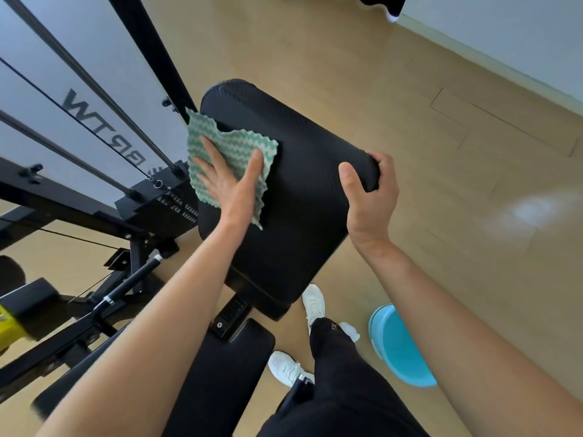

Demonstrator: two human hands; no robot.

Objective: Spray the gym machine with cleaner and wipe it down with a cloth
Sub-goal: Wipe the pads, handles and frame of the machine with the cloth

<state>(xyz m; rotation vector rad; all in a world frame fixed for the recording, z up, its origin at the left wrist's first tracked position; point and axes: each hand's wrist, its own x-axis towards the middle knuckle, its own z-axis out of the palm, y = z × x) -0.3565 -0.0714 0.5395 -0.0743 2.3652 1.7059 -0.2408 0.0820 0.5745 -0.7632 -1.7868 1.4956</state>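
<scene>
Forearms reach out: my left hand point(228, 181) lies flat, pressing the cloth point(228, 154) on the back pad's point(303, 197) left side, right hand point(369, 197) gripping its edge; wiping underway, next stroke should sweep rightward.

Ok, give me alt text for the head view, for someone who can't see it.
The left hand presses a green-and-white cloth flat on the black back pad while the right hand grips the pad's right edge. A blue bucket sits on the floor.

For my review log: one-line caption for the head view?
Left hand wipes black backrest pad with green-white cloth; right hand steadies it.
</scene>
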